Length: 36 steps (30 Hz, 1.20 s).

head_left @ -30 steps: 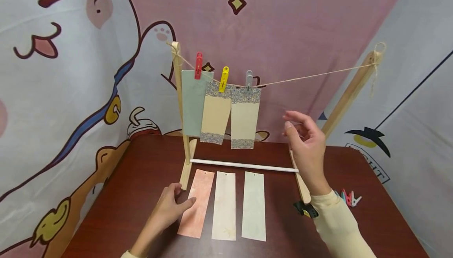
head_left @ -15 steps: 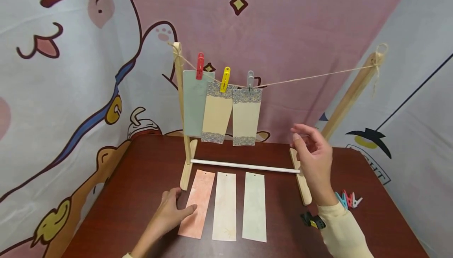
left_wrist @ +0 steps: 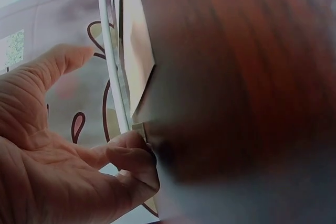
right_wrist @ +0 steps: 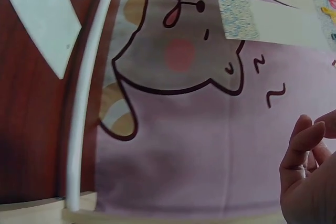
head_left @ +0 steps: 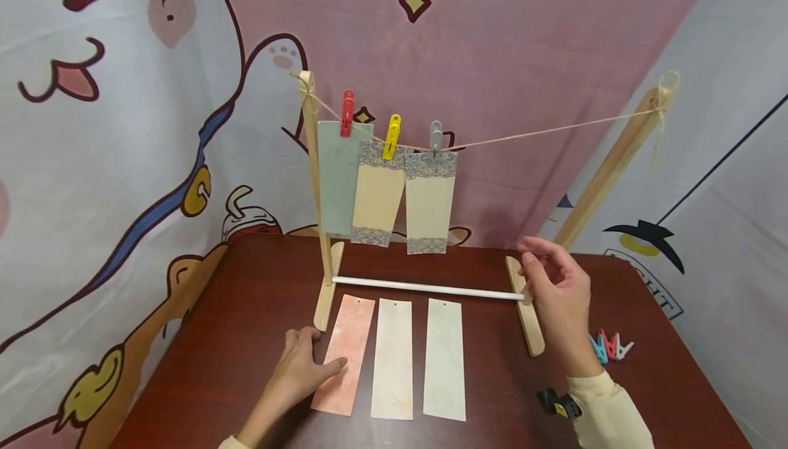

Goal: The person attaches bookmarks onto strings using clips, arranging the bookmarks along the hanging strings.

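My left hand [head_left: 301, 365] is low beside the stand's left wooden foot [head_left: 328, 291], fingertips right at the foot's front end. Its thumb overlaps the left edge of a coral paper card [head_left: 346, 346]. In the left wrist view the left hand's [left_wrist: 68, 166] fingers are bent, thumb apart. My right hand [head_left: 561, 305] hovers near the right foot [head_left: 527, 319], fingers loosely curled around nothing. Three cards hang from the string [head_left: 529, 133]: a green one [head_left: 337, 182] under a red clothespin [head_left: 347, 112], a tan one [head_left: 375, 196] under a yellow clothespin [head_left: 392, 135], a cream one [head_left: 429, 206] under a grey clothespin [head_left: 436, 137].
An off-white card [head_left: 392, 360] and a pale green card [head_left: 444, 360] lie beside the coral one on the dark table [head_left: 203, 367]. A white rod [head_left: 425, 287] joins the stand's feet. Several small clothespins [head_left: 611, 348] lie at the right. A printed cloth [head_left: 523, 24] hangs behind.
My right hand has come down and to the right, away from the hanging cards toward the right foot. The left hand has stayed nearly still.
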Tool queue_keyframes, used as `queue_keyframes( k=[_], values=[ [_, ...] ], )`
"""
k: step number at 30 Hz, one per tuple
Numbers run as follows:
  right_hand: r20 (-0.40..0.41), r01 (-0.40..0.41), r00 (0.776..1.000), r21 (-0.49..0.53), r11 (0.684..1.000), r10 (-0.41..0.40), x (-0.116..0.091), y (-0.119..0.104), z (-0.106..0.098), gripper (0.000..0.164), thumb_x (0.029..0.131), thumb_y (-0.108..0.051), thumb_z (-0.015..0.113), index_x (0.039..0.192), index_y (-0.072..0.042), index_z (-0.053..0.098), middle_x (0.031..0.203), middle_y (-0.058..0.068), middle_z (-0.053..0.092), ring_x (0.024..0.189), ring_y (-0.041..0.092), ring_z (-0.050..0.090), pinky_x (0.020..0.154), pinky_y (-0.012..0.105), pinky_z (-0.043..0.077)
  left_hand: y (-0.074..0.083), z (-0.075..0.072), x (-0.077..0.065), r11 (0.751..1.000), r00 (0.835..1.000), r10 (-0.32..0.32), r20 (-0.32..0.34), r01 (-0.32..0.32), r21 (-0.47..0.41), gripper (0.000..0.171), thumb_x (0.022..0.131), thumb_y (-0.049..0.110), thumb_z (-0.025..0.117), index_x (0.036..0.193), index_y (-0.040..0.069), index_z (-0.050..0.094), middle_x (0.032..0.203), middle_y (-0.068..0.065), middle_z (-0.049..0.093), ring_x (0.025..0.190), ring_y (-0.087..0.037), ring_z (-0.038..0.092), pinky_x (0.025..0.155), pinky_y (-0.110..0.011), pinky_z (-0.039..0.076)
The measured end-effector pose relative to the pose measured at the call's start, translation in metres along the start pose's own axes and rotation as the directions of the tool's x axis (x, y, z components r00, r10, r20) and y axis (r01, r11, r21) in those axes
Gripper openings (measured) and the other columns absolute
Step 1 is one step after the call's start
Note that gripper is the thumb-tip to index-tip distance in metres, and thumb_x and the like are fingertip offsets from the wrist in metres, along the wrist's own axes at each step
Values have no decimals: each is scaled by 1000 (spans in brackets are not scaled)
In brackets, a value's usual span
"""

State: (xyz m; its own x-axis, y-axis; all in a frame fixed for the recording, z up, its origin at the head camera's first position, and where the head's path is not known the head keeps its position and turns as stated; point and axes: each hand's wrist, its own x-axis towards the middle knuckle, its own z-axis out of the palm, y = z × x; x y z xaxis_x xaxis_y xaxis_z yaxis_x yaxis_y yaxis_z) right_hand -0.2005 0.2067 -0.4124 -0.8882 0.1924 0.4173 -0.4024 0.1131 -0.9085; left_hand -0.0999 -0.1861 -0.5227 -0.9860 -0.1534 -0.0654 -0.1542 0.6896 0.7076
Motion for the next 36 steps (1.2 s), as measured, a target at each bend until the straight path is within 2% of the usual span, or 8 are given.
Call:
queue_keyframes(
  k=[6, 13, 16, 19, 27, 32, 35, 36],
  values=[
    [-28, -50, 998, -81, 995, 48, -8, 16, -14, 24, 108, -10, 70, 130, -1, 75, 110, 7, 76, 72, 15, 60, 52, 21, 46, 0, 5, -2, 999, 1000, 3, 5, -3, 53, 75, 76, 35, 99, 126, -6, 61, 115, -21, 49, 95, -42, 64, 83, -60, 55],
    [-64, -93, 994, -107, 990, 86, -15, 32, -36, 26, 106, -7, 72, 130, 3, 73, 105, 6, 76, 67, 14, 58, 50, 20, 44, 10, 14, -3, 975, 1000, 4, -1, -3, 224, 94, 68, 40, 100, 131, -14, 56, 115, -25, 49, 100, -48, 62, 71, -64, 57],
    [-78, -107, 992, -110, 988, 99, -17, 36, -41, 25, 106, -6, 72, 129, 3, 74, 99, 4, 76, 66, 13, 59, 49, 21, 43, 12, 16, -4, 968, 1000, -6, -14, 9, 250, 95, 68, 40, 101, 131, -15, 54, 115, -25, 48, 101, -48, 61, 70, -64, 57],
    [-80, -108, 992, -173, 979, 96, -20, 38, -46, 25, 107, -8, 71, 130, 0, 74, 94, 2, 75, 65, 13, 59, 48, 22, 43, 13, 18, -5, 966, 1000, -12, -26, 18, 259, 93, 66, 39, 101, 127, -13, 55, 113, -23, 48, 101, -47, 61, 70, -65, 56],
    [-45, -145, 989, -360, 922, 138, -26, 50, -68, 33, 105, -15, 75, 136, -6, 72, 113, -8, 74, 82, 9, 63, 60, 20, 50, 16, 20, -3, 962, 1000, 12, -3, -10, 273, 95, 65, 38, 105, 127, -12, 53, 110, -23, 52, 98, -47, 64, 70, -63, 58],
    [19, -128, 988, -451, 883, 153, -32, 62, -79, 35, 103, -8, 72, 138, -7, 71, 114, -16, 69, 89, 6, 62, 70, 16, 48, 17, 18, -3, 965, 1000, 19, -1, -18, 261, 82, 66, 33, 105, 115, -8, 55, 101, -21, 58, 90, -47, 66, 71, -63, 57],
    [34, -122, 987, -496, 860, 160, -36, 68, -86, 35, 103, -7, 70, 138, -7, 71, 114, -15, 67, 89, 5, 61, 70, 15, 48, 7, 23, 0, 964, 1000, 28, -9, -25, 266, 77, 66, 33, 106, 109, -5, 54, 95, -18, 60, 86, -47, 67, 70, -62, 56],
    [37, -123, 986, -506, 854, 164, -37, 69, -88, 36, 103, -7, 70, 138, -6, 71, 115, -14, 67, 89, 4, 61, 70, 15, 48, 0, 27, 2, 960, 998, 56, -29, -45, 277, 77, 66, 36, 106, 107, -4, 54, 93, -18, 60, 83, -47, 67, 68, -62, 55]
  ],
)
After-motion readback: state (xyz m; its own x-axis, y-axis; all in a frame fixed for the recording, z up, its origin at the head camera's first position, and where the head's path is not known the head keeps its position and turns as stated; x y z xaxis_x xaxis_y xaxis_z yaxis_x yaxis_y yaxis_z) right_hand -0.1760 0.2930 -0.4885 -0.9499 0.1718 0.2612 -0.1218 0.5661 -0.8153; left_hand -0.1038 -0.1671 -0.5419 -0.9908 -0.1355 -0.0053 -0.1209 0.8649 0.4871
